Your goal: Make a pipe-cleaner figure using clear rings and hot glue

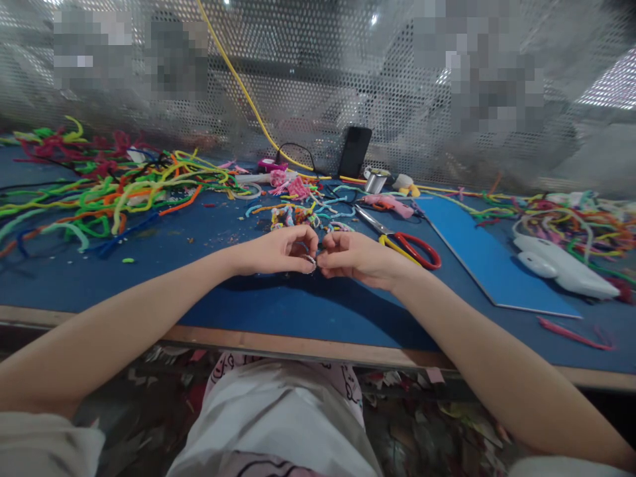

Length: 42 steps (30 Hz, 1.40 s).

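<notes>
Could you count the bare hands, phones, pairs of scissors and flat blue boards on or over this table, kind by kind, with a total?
Bare hands: 2, the left hand and the right hand
Phones: 1, a dark phone
Pairs of scissors: 1, the scissors
Flat blue boards: 1, the blue board
Total: 5

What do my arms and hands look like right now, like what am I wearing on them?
Your left hand and right hand are bare, with no gloves, and no watch or bracelet shows at either wrist. Both forearms are uncovered. Pale, loose cloth sleeves show only at the bottom corners, the left sleeve more fully than the right sleeve.
</notes>
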Motion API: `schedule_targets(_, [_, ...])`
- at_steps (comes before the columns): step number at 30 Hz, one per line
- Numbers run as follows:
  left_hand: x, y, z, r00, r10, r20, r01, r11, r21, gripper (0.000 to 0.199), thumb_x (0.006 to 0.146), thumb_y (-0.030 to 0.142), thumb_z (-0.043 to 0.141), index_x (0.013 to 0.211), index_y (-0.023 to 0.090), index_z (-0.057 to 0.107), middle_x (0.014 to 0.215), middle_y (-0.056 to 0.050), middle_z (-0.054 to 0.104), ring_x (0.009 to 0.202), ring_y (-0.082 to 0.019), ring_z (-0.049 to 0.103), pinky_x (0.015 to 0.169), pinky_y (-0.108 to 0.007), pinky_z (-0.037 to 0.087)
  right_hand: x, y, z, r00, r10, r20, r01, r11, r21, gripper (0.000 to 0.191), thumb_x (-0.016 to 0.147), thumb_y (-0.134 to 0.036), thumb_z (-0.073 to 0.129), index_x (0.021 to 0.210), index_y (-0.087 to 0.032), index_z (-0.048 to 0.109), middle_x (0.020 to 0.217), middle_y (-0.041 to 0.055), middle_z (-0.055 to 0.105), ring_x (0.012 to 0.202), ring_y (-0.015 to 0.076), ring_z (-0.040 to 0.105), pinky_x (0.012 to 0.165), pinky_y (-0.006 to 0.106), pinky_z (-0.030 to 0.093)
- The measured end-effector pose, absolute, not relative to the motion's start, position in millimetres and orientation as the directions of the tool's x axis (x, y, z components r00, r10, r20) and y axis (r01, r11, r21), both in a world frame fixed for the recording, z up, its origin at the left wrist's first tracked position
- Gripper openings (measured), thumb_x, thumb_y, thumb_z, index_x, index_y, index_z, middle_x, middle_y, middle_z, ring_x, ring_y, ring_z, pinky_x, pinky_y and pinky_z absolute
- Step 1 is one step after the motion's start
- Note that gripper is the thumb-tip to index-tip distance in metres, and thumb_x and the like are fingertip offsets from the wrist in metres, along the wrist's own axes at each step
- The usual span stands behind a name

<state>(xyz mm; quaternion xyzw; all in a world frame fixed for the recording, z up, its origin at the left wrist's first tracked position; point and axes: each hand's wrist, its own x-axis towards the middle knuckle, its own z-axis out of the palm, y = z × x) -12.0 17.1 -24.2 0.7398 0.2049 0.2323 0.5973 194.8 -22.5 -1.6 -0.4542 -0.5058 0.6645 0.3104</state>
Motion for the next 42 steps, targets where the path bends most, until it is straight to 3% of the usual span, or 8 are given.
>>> schedule_targets(5, [-14.7, 17.2, -20.7, 0.824, 0.515, 0.236, -0.004, -0.412, 0.911, 0.016, 0.079, 0.022, 0.073, 0.089, 0.017, 0.06, 0.084, 0.0, 0.058, 0.072, -0.011, 0.054, 0.067, -0.025, 0.046, 196.6, -22.3, -2.7, -0.451, 0.829, -0.332, 0.05, -0.348, -0.936, 0.031, 0.059, -0.016, 0.085, 0.076, -0.016, 0.059, 0.068, -0.0031, 0.065, 0.059, 0.0087, 0.063, 0.062, 0.022, 0.053])
schedule_targets(10, [-15.9, 20.5, -22.3, 0.83, 0.427, 0.358, -0.087, -0.535, 0.84, 0.012, 0.08, 0.02, 0.073, 0.092, 0.017, 0.07, 0.096, -0.005, 0.063, 0.077, -0.012, 0.056, 0.071, -0.026, 0.048, 197.5, -22.8, -1.6, -0.492, 0.791, -0.364, 0.036, -0.399, -0.916, 0.028, 0.059, -0.015, 0.083, 0.075, -0.016, 0.06, 0.068, -0.0019, 0.066, 0.061, 0.0093, 0.064, 0.064, 0.022, 0.054])
schedule_targets(25, [-12.8, 22.3, -25.7, 0.702, 0.529, 0.477, -0.12, -0.572, 0.811, 0.013, 0.075, 0.022, 0.082, 0.084, 0.015, 0.076, 0.084, -0.005, 0.071, 0.074, -0.011, 0.063, 0.066, -0.022, 0.049, 194.5, -25.4, 5.4, -0.476, 0.811, -0.34, -0.033, -0.403, -0.915, 0.05, 0.053, -0.017, 0.09, 0.073, -0.02, 0.045, 0.066, -0.0044, 0.067, 0.059, 0.0088, 0.065, 0.061, 0.021, 0.054])
schedule_targets(32, [-12.5, 20.0, -23.3, 0.7, 0.52, 0.489, -0.124, -0.587, 0.8, 0.017, 0.073, 0.025, 0.084, 0.085, 0.015, 0.077, 0.086, -0.007, 0.073, 0.077, -0.014, 0.066, 0.067, -0.023, 0.052, 197.5, -24.0, 4.9, -0.501, 0.795, -0.343, -0.042, -0.418, -0.908, 0.044, 0.058, -0.015, 0.087, 0.076, -0.021, 0.046, 0.067, -0.0035, 0.069, 0.061, 0.0101, 0.066, 0.064, 0.023, 0.055])
schedule_targets(42, [-9.6, 19.3, -22.9, 0.618, 0.451, 0.644, -0.186, -0.712, 0.677, 0.011, 0.073, 0.02, 0.084, 0.082, 0.016, 0.079, 0.077, -0.007, 0.075, 0.072, -0.014, 0.068, 0.065, -0.025, 0.053, 197.5, -24.4, 4.8, -0.506, 0.793, -0.341, -0.085, -0.439, -0.895, 0.04, 0.06, -0.014, 0.085, 0.08, -0.02, 0.051, 0.065, -0.0028, 0.069, 0.059, 0.01, 0.065, 0.065, 0.024, 0.055])
